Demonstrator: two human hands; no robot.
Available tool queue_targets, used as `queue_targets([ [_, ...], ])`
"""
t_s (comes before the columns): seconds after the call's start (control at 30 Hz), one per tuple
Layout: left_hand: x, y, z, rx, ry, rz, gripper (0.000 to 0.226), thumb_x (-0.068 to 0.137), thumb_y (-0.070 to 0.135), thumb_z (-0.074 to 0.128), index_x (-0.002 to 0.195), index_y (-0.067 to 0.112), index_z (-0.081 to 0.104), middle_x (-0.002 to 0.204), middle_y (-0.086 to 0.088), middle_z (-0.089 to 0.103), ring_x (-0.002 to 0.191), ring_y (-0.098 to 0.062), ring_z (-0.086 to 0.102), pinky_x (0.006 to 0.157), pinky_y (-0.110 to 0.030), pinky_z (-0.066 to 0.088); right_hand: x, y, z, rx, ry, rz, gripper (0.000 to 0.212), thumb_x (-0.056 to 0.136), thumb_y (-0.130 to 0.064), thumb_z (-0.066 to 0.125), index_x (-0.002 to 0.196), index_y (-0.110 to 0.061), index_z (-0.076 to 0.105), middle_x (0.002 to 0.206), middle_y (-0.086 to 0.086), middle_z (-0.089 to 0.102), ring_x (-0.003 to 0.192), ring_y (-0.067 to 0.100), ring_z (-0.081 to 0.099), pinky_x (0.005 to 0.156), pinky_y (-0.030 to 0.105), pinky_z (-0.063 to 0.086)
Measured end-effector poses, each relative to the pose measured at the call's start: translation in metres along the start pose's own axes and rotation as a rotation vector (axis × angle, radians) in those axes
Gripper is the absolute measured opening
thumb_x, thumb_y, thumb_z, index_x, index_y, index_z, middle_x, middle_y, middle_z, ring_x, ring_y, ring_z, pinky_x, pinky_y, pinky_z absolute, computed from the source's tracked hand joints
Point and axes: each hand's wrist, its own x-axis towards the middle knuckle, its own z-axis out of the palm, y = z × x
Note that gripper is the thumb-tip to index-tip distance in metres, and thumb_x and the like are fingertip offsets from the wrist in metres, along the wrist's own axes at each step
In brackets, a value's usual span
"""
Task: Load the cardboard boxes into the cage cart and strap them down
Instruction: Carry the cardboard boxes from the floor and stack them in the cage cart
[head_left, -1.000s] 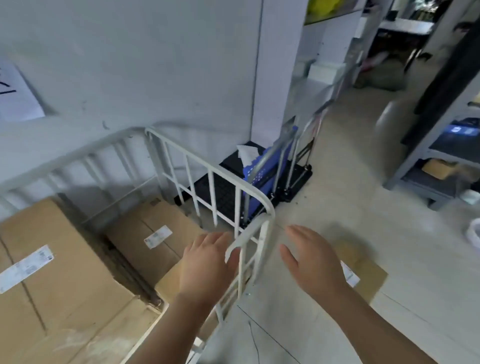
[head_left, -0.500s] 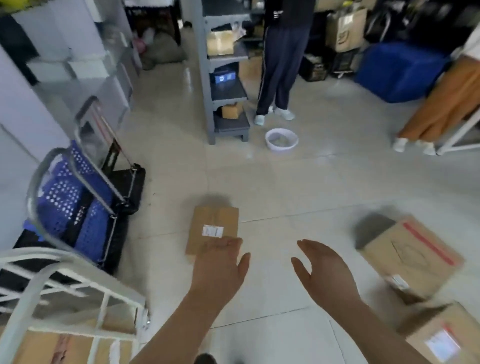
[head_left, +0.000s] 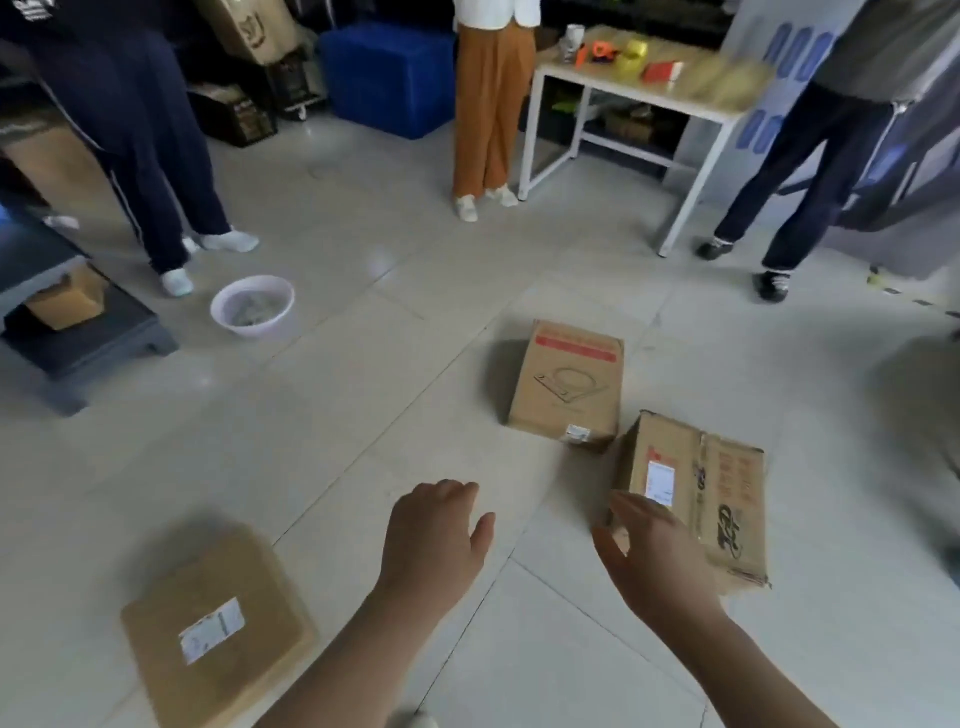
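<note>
Even, soft indoor light fills the room. Pale glare patches sit on the floor tiles (head_left: 379, 265) far ahead of the left hand (head_left: 434, 535). Soft shadows fall to the left of the flat box (head_left: 213, 623) and of the box (head_left: 569, 384) beyond the right hand (head_left: 649, 556). Motion blur smears everything, worst at the edges, where lines bow.

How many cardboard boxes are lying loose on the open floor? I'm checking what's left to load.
3: a flat box at lower left, a red-striped box mid-floor, and a taped box beside the right hand. More may lie outside the view.
</note>
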Motion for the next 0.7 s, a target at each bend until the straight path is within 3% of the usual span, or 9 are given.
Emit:
queue_targets([
  [0.13,0.058,0.047,0.019,-0.03,-0.061,0.185,0.037,0.092,0.043,0.043,0.109,0.016,0.063,0.104,0.003,0.066,0.095,-0.021,0.059,0.083,-0.033,0.046,0.003,0.045,-0.012,0.073,0.088,0.232,0.028,0.086,-0.026,0.066,0.11,-0.012,0.067,0.11,0.002,0.068,0.101,0.024,0.062,0.08,0.033,0.049],
  [0.33,0.119,0.139,0.065,-0.057,-0.15,0.373,0.037,0.093,0.044,0.042,0.117,0.021,0.059,0.112,0.007,0.063,0.103,-0.019,0.055,0.087,-0.03,0.042,0.011,0.141,-0.032,0.078,0.154,0.437,0.039,0.089,-0.032,0.061,0.125,-0.019,0.062,0.126,-0.004,0.062,0.105,0.02,0.061,0.088,0.03,0.047],
  [0.5,0.17,0.222,0.115,-0.114,-0.186,0.38,0.04,0.092,0.041,0.048,0.122,0.018,0.06,0.116,0.003,0.064,0.105,-0.022,0.057,0.089,-0.032,0.044,0.037,0.237,-0.044,0.093,0.143,0.503,0.037,0.089,-0.031,0.059,0.125,-0.02,0.062,0.126,-0.005,0.062,0.103,0.019,0.06,0.086,0.028,0.048],
  [0.7,0.227,0.31,0.178,-0.113,-0.232,0.328,0.026,0.086,0.032,0.062,0.097,0.01,0.069,0.093,-0.006,0.07,0.089,-0.029,0.063,0.076,-0.035,0.049,0.084,0.352,-0.049,0.088,0.075,0.505,0.035,0.088,-0.028,0.061,0.121,-0.018,0.064,0.117,-0.005,0.066,0.089,0.019,0.061,0.079,0.027,0.046],
])
